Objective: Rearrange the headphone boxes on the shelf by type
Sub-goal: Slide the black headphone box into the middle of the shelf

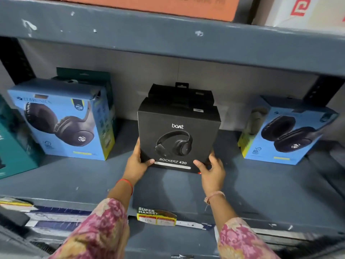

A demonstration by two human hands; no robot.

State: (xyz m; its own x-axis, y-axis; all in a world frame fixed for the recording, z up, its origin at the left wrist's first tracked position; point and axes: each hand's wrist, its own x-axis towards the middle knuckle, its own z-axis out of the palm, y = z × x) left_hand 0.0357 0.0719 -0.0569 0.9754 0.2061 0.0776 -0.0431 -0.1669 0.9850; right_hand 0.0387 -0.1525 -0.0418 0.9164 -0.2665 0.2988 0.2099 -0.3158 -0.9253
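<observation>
Left hand (137,161) and right hand (212,170) clasp the black boAt Rockerz 430 box (178,135) by its lower corners; bare shelf (252,184) on both sides before the blue boxes (63,118).

Two bare forearms come up from the bottom of the frame, each out of a loose sleeve. The left sleeve (97,230), at lower left, is a soft printed cloth: deep pink and magenta blooms over pale cream and yellowish patches. The right sleeve (240,240), at lower right, carries the same floral print. A thin red thread band (125,183) circles the left wrist. A paler, pinkish-tan thread (213,196) is tied round the right wrist, with a loose end hanging below it. The left hand (136,161) and right hand (212,170) wear no rings that I can make out.
</observation>
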